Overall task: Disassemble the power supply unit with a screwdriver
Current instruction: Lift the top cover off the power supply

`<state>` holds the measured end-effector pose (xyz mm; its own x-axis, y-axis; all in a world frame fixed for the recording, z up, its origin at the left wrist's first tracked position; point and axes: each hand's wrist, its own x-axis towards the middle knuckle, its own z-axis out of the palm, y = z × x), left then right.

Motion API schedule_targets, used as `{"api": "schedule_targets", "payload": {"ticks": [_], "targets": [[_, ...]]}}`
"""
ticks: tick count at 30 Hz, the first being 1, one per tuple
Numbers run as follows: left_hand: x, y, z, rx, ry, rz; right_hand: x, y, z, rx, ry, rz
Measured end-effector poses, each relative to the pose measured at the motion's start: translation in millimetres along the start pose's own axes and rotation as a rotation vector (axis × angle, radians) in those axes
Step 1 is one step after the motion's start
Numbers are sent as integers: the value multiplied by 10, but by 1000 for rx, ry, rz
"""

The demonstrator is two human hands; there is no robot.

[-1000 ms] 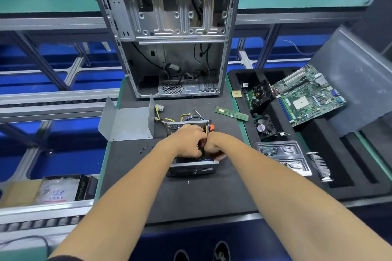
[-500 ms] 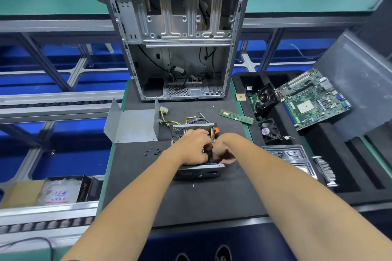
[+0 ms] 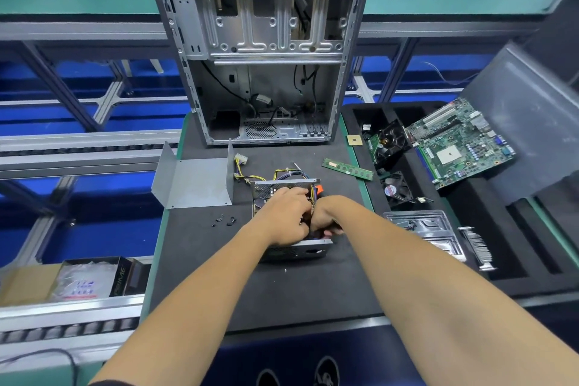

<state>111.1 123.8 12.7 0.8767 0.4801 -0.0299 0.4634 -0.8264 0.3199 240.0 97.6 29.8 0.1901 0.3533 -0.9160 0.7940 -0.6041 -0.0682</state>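
Both hands deep in open PSU [image 3: 289,249] at mat centre. Left hand [image 3: 286,216] curled on internals, right hand [image 3: 322,218] curled too, grip contents unclear. Risk: yanking wires [image 3: 279,174], snagging board, scattering loose screws [image 3: 223,220].

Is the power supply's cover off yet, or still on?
Off. The power supply unit lies open-topped under both hands, wires and parts exposed, and its bent grey metal cover sits apart to the left on the mat.
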Motion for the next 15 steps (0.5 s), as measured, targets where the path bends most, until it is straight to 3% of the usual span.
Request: {"api": "schedule_targets", "payload": {"ticks": [4, 10, 15], "targets": [[-6, -11, 12, 14, 11, -15, -54, 26, 59, 27, 58, -78], [-25, -3, 29, 17, 31, -14, -159, -7, 104, -172, 249, -182], [-18, 14, -1, 18, 19, -12, -31, -34, 103, -135, 193, -153]]}}
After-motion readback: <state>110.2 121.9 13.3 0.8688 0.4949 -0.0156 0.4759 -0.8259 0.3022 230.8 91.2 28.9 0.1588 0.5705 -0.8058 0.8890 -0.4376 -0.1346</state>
